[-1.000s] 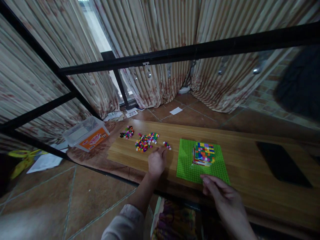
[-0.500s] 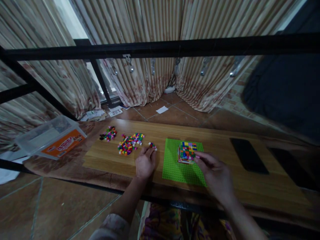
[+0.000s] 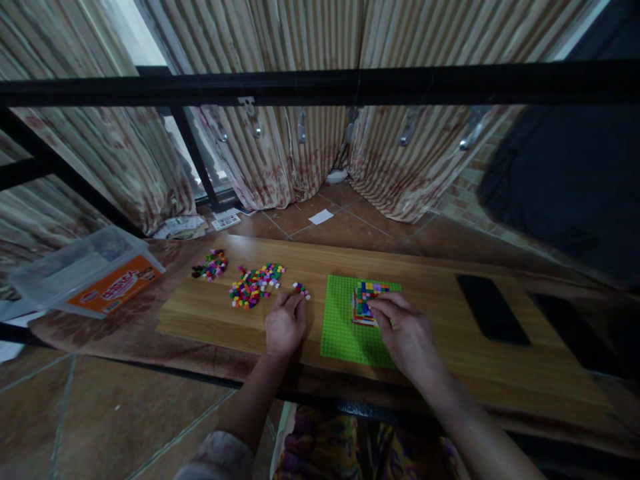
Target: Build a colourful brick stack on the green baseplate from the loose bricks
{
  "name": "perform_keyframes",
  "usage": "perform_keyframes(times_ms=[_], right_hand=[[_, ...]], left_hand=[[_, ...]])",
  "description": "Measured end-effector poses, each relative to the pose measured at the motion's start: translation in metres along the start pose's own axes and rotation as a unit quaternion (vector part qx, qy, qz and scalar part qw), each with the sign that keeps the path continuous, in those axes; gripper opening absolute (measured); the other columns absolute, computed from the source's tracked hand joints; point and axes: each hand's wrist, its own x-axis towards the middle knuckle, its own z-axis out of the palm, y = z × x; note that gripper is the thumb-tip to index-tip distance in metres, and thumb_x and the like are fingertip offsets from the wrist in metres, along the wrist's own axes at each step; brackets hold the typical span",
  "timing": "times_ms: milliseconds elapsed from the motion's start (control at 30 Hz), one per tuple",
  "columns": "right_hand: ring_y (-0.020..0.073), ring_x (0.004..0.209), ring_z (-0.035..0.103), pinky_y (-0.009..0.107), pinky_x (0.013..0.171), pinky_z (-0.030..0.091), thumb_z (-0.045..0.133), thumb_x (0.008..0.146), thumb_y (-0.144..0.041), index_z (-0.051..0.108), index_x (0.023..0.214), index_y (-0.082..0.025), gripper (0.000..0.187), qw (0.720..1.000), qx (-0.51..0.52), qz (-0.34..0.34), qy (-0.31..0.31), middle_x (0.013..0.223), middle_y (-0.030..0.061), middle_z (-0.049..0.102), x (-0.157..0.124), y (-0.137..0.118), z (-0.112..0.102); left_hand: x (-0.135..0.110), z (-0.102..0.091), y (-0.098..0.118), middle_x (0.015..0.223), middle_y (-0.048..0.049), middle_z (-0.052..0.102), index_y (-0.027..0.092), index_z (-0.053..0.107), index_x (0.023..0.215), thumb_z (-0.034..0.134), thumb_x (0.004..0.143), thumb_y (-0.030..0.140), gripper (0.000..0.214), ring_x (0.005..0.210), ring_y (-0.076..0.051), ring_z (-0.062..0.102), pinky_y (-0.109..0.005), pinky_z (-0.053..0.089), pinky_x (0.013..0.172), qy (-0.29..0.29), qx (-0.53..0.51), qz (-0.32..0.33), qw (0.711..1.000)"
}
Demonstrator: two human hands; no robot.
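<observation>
A green studded baseplate [image 3: 340, 327] lies on a wooden board [image 3: 210, 313]. On it stands a low block of many-coloured small bricks [image 3: 363, 299]. My right hand [image 3: 405, 333] covers the block's right side, fingers curled onto its top. My left hand [image 3: 284, 325] rests on the board left of the plate, fingers bent loosely, tips beside a tiny cluster of loose bricks [image 3: 301, 289]. What either hand holds, if anything, is hidden. A larger heap of loose bricks [image 3: 255, 285] and a smaller heap [image 3: 213, 264] lie further left.
A clear plastic box with an orange label [image 3: 85, 273] sits at the far left. A black phone [image 3: 491, 309] lies on the board at the right. A black metal frame bar [image 3: 320, 85] crosses above. Curtains hang behind; papers lie on the tiled floor.
My right hand moved from the plate's near edge up onto the brick block and now covers its right side. My left hand stayed by the small cluster. The view panned.
</observation>
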Motion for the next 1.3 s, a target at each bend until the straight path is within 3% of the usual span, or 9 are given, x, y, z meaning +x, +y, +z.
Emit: perform_keyframes(times_ms=[167, 633, 967, 1300], right_hand=[[0.0209, 0.087, 0.065, 0.035, 0.078, 0.053, 0.053, 0.09, -0.021, 0.071, 0.093, -0.019, 0.019, 0.999, -0.034, -0.01, 0.015, 0.098, 0.0073, 0.069, -0.001, 0.002, 0.005], [0.0191, 0.081, 0.068, 0.035, 0.077, 0.054, 0.053, 0.089, -0.027, 0.07, 0.098, -0.019, 0.02, 0.996, 0.011, 0.043, 0.08, 0.092, 0.006, 0.073, -0.01, 0.0, 0.001], [0.0178, 0.083, 0.068, 0.033, 0.078, 0.054, 0.055, 0.089, -0.025, 0.07, 0.101, -0.024, 0.019, 0.995, 0.044, 0.017, 0.087, 0.094, 0.0034, 0.074, -0.01, 0.001, 0.007], [0.0185, 0.083, 0.068, 0.035, 0.079, 0.054, 0.056, 0.088, -0.028, 0.07, 0.102, -0.023, 0.02, 0.993, 0.059, 0.054, 0.09, 0.093, 0.0049, 0.073, -0.01, 0.0, 0.008]], left_hand=[[-0.001, 0.001, -0.001, 0.101, -0.0062, 0.066, 0.02, 0.068, 0.1, 0.049, 0.092, 0.025, 0.022, 0.09, -0.016, 0.064, -0.026, 0.05, 0.082, 0.001, -0.01, 0.0, 1.0], [0.0, 0.003, -0.002, 0.103, -0.0061, 0.067, 0.021, 0.068, 0.1, 0.05, 0.09, 0.024, 0.021, 0.091, -0.016, 0.064, -0.026, 0.051, 0.082, 0.004, -0.007, -0.002, 1.0], [0.0, 0.002, -0.001, 0.103, -0.0059, 0.067, 0.021, 0.069, 0.1, 0.051, 0.089, 0.021, 0.021, 0.091, -0.017, 0.064, -0.027, 0.051, 0.083, 0.007, -0.001, -0.011, 1.0], [0.0, 0.0, 0.001, 0.104, -0.0057, 0.067, 0.021, 0.068, 0.1, 0.05, 0.089, 0.021, 0.021, 0.092, -0.017, 0.064, -0.026, 0.051, 0.081, -0.006, 0.003, -0.021, 1.0]])
